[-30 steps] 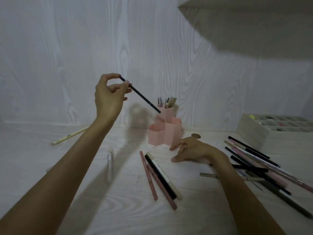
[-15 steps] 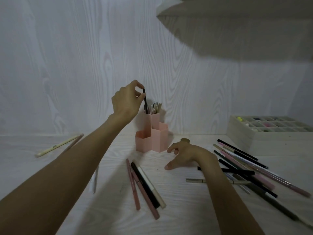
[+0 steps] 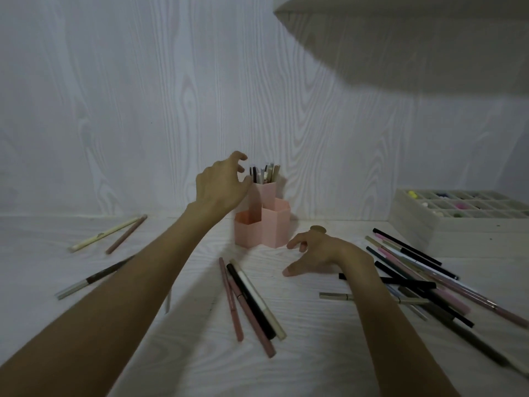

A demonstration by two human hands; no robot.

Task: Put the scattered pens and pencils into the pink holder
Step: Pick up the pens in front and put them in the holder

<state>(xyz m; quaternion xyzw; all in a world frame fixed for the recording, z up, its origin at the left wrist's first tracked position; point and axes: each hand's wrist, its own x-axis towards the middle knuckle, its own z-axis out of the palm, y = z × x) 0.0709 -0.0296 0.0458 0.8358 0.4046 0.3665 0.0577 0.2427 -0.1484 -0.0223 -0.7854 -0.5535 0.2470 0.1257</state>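
The pink holder [image 3: 272, 224], made of hexagonal cups, stands at the back of the white desk; its tallest cup holds several pens [image 3: 264, 173]. My left hand [image 3: 221, 184] hovers just left of that cup's top, fingers loosely spread and holding nothing. My right hand [image 3: 317, 250] rests on the desk right of the holder, fingers relaxed, thumb tip on the surface. A group of pens [image 3: 252, 302] lies in front of the holder. A larger pile of pens [image 3: 420, 276] lies to the right, partly under my right forearm.
Three more pens lie at the left: a cream one [image 3: 104, 233], a pink one [image 3: 126, 234] and a dark one [image 3: 91, 279]. A white compartment tray [image 3: 458, 213] sits at the back right. A shelf [image 3: 400, 12] overhangs at upper right. A wood-grain wall stands behind.
My left hand carried a black pen to the tallest cup, lowered it in and let go; it now hovers empty beside the cup. My right hand stayed on the desk.
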